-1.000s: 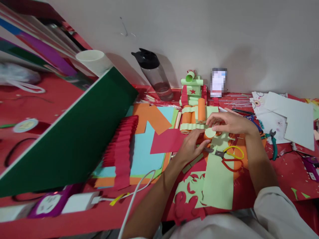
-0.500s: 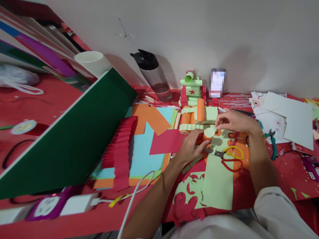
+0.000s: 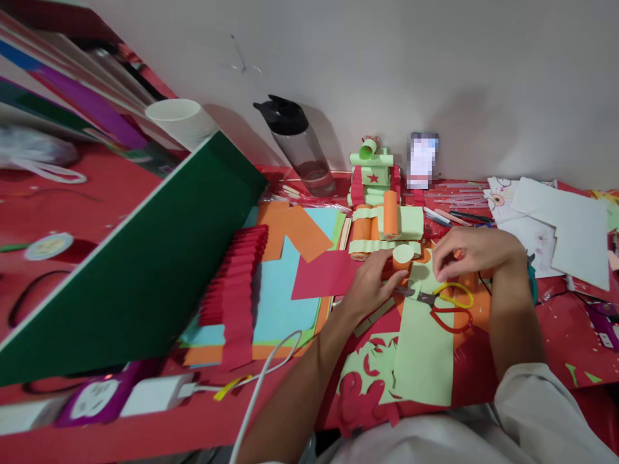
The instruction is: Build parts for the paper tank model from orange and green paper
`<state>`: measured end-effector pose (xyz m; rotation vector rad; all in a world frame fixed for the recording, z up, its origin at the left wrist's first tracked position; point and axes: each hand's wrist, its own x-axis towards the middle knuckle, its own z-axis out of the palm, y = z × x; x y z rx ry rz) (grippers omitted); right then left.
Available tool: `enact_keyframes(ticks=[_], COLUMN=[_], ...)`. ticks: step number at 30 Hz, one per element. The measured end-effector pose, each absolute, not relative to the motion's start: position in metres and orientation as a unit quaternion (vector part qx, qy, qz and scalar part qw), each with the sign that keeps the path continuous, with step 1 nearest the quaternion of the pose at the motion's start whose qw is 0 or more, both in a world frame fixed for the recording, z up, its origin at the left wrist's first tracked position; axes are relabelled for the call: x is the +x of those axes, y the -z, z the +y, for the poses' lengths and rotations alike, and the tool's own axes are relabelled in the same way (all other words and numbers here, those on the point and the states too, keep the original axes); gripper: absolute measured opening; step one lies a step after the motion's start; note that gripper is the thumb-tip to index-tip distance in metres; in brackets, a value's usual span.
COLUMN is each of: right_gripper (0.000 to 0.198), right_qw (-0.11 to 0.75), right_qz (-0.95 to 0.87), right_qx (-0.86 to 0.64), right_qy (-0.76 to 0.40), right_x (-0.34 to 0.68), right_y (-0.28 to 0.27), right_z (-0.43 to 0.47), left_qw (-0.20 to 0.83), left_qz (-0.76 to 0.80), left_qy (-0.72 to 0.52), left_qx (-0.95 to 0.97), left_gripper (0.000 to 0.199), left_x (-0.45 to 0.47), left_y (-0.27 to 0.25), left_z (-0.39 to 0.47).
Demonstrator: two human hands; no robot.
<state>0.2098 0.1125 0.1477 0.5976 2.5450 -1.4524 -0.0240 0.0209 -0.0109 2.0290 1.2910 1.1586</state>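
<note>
My left hand [image 3: 371,283] is closed round a short orange paper roll [image 3: 402,263] with a pale green paper disc [image 3: 403,252] on its top end. My right hand [image 3: 476,254] hovers just above the scissors [image 3: 427,299], its fingers loosely bent downward and a gap showing between thumb and fingers; I see nothing in it. The scissors, with one yellow and one red handle loop, lie spread on a pale green paper sheet [image 3: 424,361]. Behind my left hand stands a paper tank model [image 3: 411,223] of orange rolls and crinkled green strips.
Another green and red paper model [image 3: 374,176] stands by a phone [image 3: 422,161] at the wall. A dark green board [image 3: 130,270] leans at left, beside pleated red paper [image 3: 236,290] and coloured sheets. A water bottle [image 3: 302,148] stands behind. A white cable [image 3: 264,374] crosses the front.
My right hand has moved away from the green disc, to the right and toward me, over the scissors. My left hand still holds the orange roll in nearly the same spot.
</note>
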Motion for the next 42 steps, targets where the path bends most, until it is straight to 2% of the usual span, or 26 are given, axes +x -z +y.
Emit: enact_keyframes(ticks=[4,8,11,15,18,21,25,26,27,30,31,33,38,42], right_gripper=[0.026,0.031,0.039,0.047,0.040,0.025,0.010,0.008,0.015,0.053,0.059,0.057,0.036,0.043], right_qw=[0.025,-0.029,-0.027,-0.008,0.008,0.026,0.014,-0.004,-0.023,-0.099,-0.120,-0.157,-0.208,-0.286], right_qz=[0.862,0.886,0.898,0.890,0.880,0.875,0.866,0.856,0.843,0.829,0.834,0.831,0.814,0.757], right_qx=[0.147,0.163,0.223,0.346,0.396,0.408,0.420,0.435,0.448,0.471,0.465,0.466,0.479,0.501], right_qy=[0.485,0.433,0.379,0.296,0.262,0.259,0.270,0.280,0.297,0.285,0.272,0.259,0.253,0.309], right_x=[0.221,0.232,0.238,0.239,0.241,0.245,0.244,0.240,0.234,0.210,0.201,0.185,0.170,0.192], right_y=[-0.158,-0.164,-0.169,-0.170,-0.161,-0.144,-0.116,-0.109,-0.100,-0.074,-0.065,-0.049,-0.037,-0.052], right_z=[0.107,0.102,0.096,0.089,0.089,0.087,0.074,0.069,0.065,0.052,0.050,0.046,0.041,0.038], left_qw=[0.250,0.276,0.282,0.225,0.153,0.097,0.106,0.113,0.119,0.127,0.127,0.126,0.128,0.134], left_qz=[0.479,0.474,0.471,0.545,0.582,0.596,0.562,0.549,0.537,0.507,0.501,0.489,0.454,0.459], left_qy=[-0.417,-0.420,-0.453,-0.464,-0.413,-0.310,-0.167,-0.146,-0.131,-0.112,-0.108,-0.107,-0.122,-0.142], left_qx=[0.731,0.724,0.702,0.661,0.684,0.734,0.803,0.815,0.825,0.845,0.849,0.856,0.873,0.866], left_gripper=[0.034,0.040,0.036,0.034,0.035,0.035,0.032,0.032,0.033,0.038,0.038,0.036,0.029,0.028], left_x=[-0.026,-0.036,-0.047,-0.061,-0.072,-0.081,-0.085,-0.084,-0.083,-0.077,-0.075,-0.070,-0.063,-0.061], left_y=[0.011,0.006,-0.002,-0.014,-0.019,-0.020,-0.017,-0.016,-0.015,-0.013,-0.012,-0.010,-0.003,-0.003], left_z=[0.021,0.021,0.021,0.023,0.026,0.029,0.032,0.032,0.032,0.032,0.032,0.031,0.031,0.029])
